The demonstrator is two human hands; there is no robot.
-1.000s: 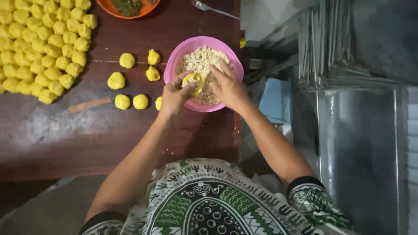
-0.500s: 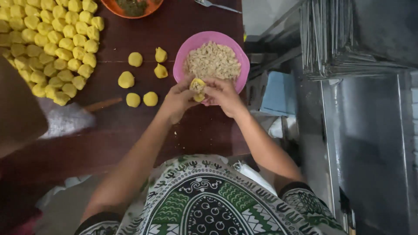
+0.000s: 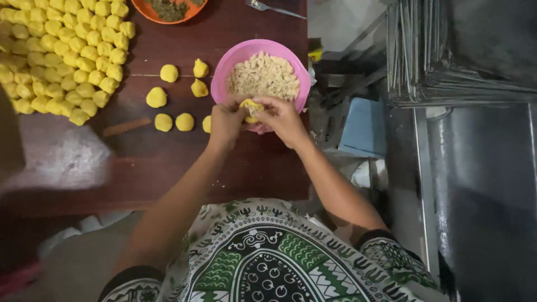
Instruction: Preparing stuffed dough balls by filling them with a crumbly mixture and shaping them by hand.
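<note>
Head view, looking straight down over a dark reddish wooden table (image 3: 168, 162). Left hand (image 3: 225, 124) and right hand (image 3: 281, 118) meet at the near rim of a pink plastic bowl (image 3: 224, 67), fingers of both curled close around one small yellow dough piece (image 3: 250, 107). The piece is soft and matte, pinched into a cup shape; whether any filling sits inside it cannot be told, since fingertips cover most of it.

The bowl holds a pale, crumbly, dry-looking filling (image 3: 263, 75), heaped and coarse. Left of the bowl lie loose dough pieces (image 3: 168, 72): some rounded balls, two pinched to a point. One ball is half hidden behind the left wrist. Farther left, a dense mass of finished yellow dumplings (image 3: 61, 56) lies packed in rows, smooth and slightly glossy, cut off by the top and left edges.

An orange bowl (image 3: 168, 14) with a dark green chopped content is cut off at the top edge. A metal fork (image 3: 274, 8) lies near the table's far corner. A blurred pale patch (image 3: 61, 159) sits on the table's left part; its nature is unclear.

To the right, off the table: a light blue flat object (image 3: 363, 126), stacked grey metal sheets (image 3: 458, 50), and a dull metal surface below them. The lighting is dim.
</note>
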